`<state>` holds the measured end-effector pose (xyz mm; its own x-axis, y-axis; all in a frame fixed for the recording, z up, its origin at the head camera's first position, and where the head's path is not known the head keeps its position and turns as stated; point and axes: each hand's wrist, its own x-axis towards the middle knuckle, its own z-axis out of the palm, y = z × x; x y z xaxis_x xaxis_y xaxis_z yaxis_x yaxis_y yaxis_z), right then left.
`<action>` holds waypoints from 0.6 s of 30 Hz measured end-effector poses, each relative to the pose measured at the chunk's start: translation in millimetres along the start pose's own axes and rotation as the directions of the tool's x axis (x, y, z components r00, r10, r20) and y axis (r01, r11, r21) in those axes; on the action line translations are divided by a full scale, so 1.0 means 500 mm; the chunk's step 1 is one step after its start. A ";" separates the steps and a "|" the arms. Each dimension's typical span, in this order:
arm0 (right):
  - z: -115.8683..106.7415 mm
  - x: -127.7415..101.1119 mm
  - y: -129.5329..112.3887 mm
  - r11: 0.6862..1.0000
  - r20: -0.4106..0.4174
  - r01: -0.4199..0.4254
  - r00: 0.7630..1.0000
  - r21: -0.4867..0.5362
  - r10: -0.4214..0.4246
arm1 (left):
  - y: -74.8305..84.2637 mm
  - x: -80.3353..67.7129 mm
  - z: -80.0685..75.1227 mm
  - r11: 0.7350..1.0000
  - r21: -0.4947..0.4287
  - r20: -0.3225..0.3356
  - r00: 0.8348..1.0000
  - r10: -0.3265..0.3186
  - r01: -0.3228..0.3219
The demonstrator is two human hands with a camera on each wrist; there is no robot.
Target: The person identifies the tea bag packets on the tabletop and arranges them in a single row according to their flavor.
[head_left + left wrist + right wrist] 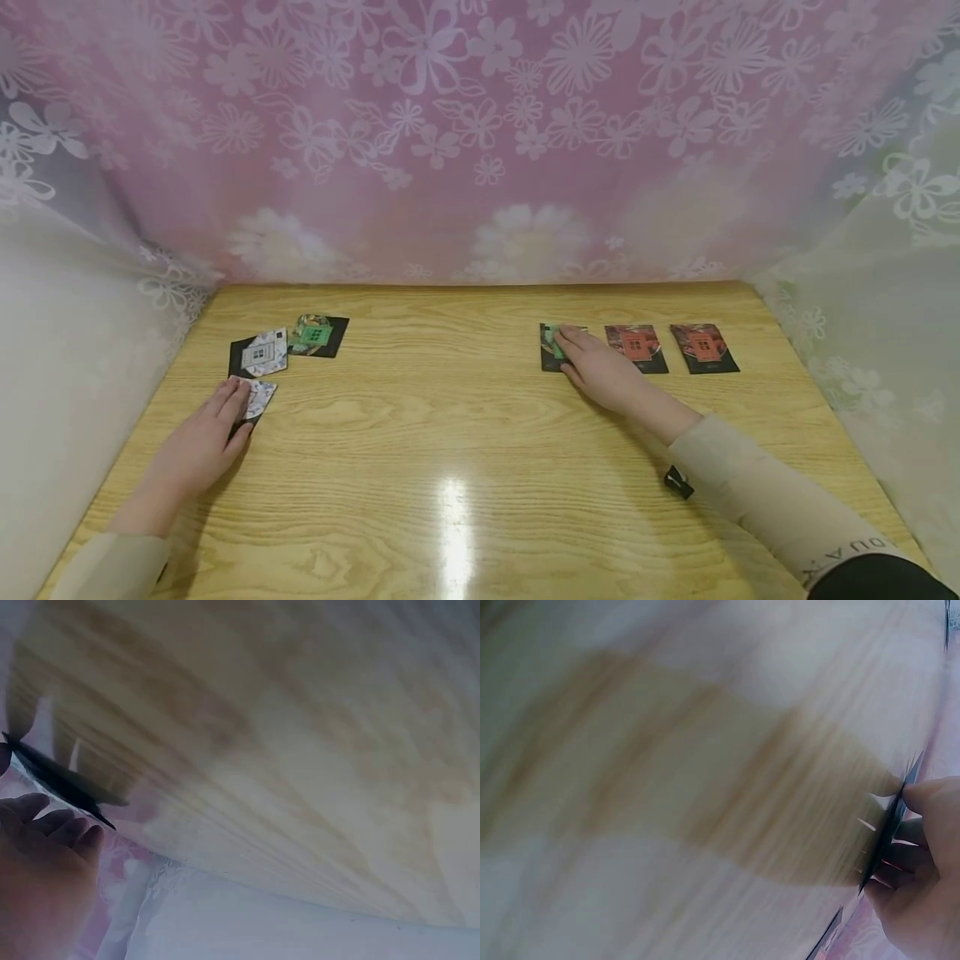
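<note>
At the left of the table, my left hand [197, 450] holds a black-and-white packet [259, 398], fingers over its left part and thumb along its lower right edge. The same packet [64, 786] shows edge-on in the left wrist view. My right hand [603, 371] grips a green-and-black packet [551, 358], its fingers covering much of the front and the thumb at the lower edge. In the right wrist view this packet [889, 832] is a thin dark strip between thumb and fingers, close over the table.
Just above my left hand lies another black-and-white packet [258, 354], with a green-and-black packet [318, 335] beside it. Two red-and-black packets [637, 346] [705, 348] lie right of my right hand. A small black object [678, 482] shows under the right forearm. Flowered curtains [480, 167] surround the wooden table [420, 433].
</note>
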<state>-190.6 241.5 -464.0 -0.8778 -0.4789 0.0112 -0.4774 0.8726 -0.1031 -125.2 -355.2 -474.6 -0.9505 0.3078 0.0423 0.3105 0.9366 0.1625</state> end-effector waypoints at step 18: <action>0.000 0.004 0.001 1.000 0.028 -0.016 0.999 0.000 0.016 | 0.102 0.126 -0.048 0.987 0.121 0.055 0.994 0.099 -0.105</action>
<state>-192.3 240.9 -464.2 -0.8841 -0.4670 -0.0183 -0.4629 0.8803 -0.1037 -169.6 -292.0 -440.1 -0.9130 0.4079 0.0043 0.4078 0.9124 0.0363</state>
